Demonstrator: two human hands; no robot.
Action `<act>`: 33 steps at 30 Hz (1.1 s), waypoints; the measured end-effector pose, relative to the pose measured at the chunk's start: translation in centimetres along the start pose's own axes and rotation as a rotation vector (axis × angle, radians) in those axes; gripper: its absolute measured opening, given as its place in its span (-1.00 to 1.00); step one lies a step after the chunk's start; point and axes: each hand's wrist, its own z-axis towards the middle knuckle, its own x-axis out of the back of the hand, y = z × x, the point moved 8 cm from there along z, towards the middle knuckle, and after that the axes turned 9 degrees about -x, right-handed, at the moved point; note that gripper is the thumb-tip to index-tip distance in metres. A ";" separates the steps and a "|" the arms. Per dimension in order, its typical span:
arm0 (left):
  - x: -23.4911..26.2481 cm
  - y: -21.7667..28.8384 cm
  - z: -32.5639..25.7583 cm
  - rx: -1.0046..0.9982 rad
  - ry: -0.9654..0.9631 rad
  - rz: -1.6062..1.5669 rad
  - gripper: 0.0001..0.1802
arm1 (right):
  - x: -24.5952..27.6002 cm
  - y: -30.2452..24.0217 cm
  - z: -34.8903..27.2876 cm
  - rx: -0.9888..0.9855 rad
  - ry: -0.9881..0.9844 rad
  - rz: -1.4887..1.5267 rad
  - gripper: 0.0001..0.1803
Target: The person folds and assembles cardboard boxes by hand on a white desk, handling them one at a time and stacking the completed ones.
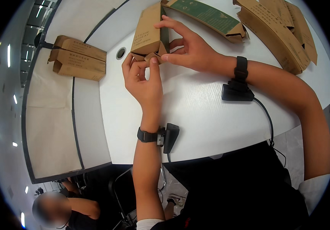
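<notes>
A brown cardboard box with a dark green side lies on the white table, its near end toward me. My left hand pinches the flaps at that near end between thumb and fingers. From the right, my right hand grips the same box, its index finger over the upper edge and its thumb at the end flap beside my left thumb. The flap is partly folded, and its inner edge is hidden by my fingers. Each wrist wears a black strap with a small black device.
Two brown boxes stand against the partition at left, near a round cable hole. A green-faced box lies at the back, and several brown boxes lie far right. Cables hang from the wrist devices. Another person sits at lower left.
</notes>
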 end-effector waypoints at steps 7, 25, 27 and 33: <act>-0.2 0.4 -0.2 -0.004 0.051 0.049 -0.86 | -0.3 0.6 0.1 -0.034 -0.032 0.042 -0.18; 0.0 1.7 0.0 -0.221 0.026 0.115 -0.30 | -1.3 1.4 0.3 -0.060 -0.133 0.116 -0.08; -0.5 1.3 0.3 -0.217 -0.054 0.175 -0.22 | -1.1 1.4 0.2 -0.026 -0.136 0.093 -0.06; -1.1 0.9 0.6 -0.185 -0.203 0.149 -0.19 | -1.5 0.9 0.1 0.023 -0.124 0.051 0.04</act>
